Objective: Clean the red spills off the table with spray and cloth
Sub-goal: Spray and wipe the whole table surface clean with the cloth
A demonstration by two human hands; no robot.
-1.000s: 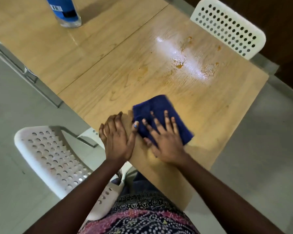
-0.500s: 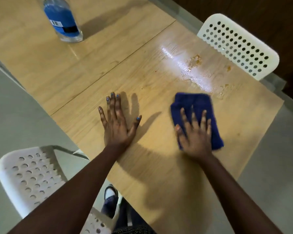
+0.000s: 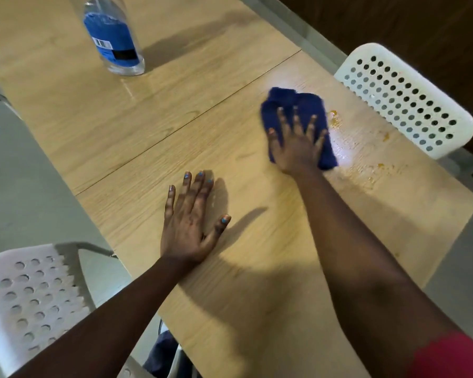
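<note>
A dark blue cloth (image 3: 292,105) lies on the wooden table (image 3: 175,118), and my right hand (image 3: 295,143) presses it flat with spread fingers. Orange-red spills (image 3: 335,121) and wet droplets (image 3: 372,170) sit just right of the cloth, near the far right edge. My left hand (image 3: 191,219) rests flat on the table, palm down, nearer to me. A clear spray bottle (image 3: 112,36) with blue liquid stands upright at the far left; its top is out of frame.
One white perforated chair (image 3: 402,102) stands behind the table's far right edge, another white chair (image 3: 30,301) at the near left. A seam (image 3: 159,143) runs diagonally across the tabletop. Grey floor surrounds the table.
My right hand has pushed the cloth away from me, from the near table edge up onto the wet spill area. My left hand moved forward and laid flat on the table.
</note>
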